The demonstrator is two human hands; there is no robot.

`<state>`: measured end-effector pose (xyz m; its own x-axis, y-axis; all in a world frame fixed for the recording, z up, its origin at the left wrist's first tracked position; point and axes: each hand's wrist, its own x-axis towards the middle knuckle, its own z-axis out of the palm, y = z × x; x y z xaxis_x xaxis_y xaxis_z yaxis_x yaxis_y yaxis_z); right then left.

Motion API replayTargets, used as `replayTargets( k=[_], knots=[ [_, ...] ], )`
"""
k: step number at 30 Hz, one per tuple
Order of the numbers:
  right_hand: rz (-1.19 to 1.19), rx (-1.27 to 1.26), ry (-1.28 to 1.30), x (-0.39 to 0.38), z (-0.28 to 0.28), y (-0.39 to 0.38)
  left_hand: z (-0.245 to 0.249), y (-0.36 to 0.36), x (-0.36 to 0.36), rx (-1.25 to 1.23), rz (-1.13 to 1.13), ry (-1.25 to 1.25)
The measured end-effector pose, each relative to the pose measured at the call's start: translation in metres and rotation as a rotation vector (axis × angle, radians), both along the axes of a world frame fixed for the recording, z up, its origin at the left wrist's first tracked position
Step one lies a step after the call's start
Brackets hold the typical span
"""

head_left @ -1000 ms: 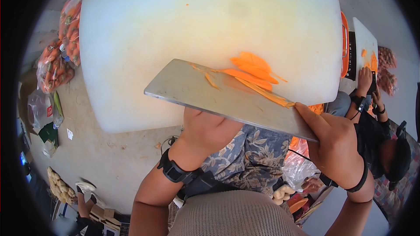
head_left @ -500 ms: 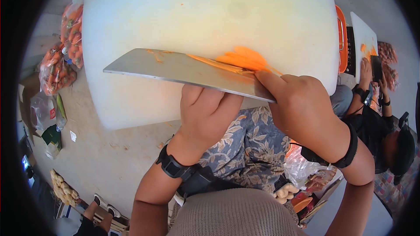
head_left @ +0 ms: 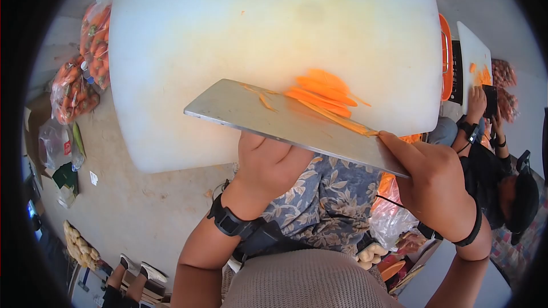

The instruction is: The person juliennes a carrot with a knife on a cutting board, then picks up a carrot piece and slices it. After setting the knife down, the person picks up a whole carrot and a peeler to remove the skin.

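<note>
right hand [head_left: 431, 185] is gripping the cleaver [head_left: 285, 120] at its heel, fully closed, handle buried in the fist, forefinger lying out along the blade's back edge

left hand [head_left: 268, 162] is sitting curled right under the blade's near edge, knuckles against the steel. Fingertips are hiding behind the blade, so can't tell whether it's pinning anything

carrot slices [head_left: 322, 94] are lying fanned and overlapping on the board [head_left: 228, 28], just past the blade, right of centre and close to the near edge. A few orange shreds are sticking to the blade's flat

my read: this is cutting the fan down into strips. To do it well:
- keeping the fan flat and overlapped so nothing is rocking
- left knuckles acting as the fence, tips tucked back
- blade flat riding the knuckles, lifting only enough to clear the stack
- blade is tilting, flat facing up at the camera, so squaring it to the board before dropping it
- stepping the left hand back evenly for even strips

pose: both forearms are coming up from the bottom of the view, a black strap on each wrist. Right wrist is cocking outward, blade running diagonally from upper left down into the fist. Left wrist is staying roughly in line with the forearm

further out: carrot bags [head_left: 85, 51] are lying left of the board, an orange rim [head_left: 448, 57] is showing at its right edge, and a co-worker [head_left: 496, 177] is working at a second board [head_left: 474, 51]
</note>
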<state>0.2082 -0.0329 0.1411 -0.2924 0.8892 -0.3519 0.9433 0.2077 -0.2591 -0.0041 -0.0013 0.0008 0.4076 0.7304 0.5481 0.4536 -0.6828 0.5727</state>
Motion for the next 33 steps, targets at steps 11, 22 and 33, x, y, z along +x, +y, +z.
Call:
replayTargets(
  k=[11,22,33],
  knots=[
    [0.005,-0.014,-0.059,-0.014,-0.019,0.014,0.006,0.003,0.003,0.031,0.015,-0.017],
    [-0.067,0.195,0.027,-0.029,-0.061,0.016,0.004,0.013,0.01,0.188,0.074,-0.03],
    [0.002,0.222,-0.043,-0.02,-0.024,-0.002,0.001,0.009,0.009,0.235,0.188,0.003]
  ],
)
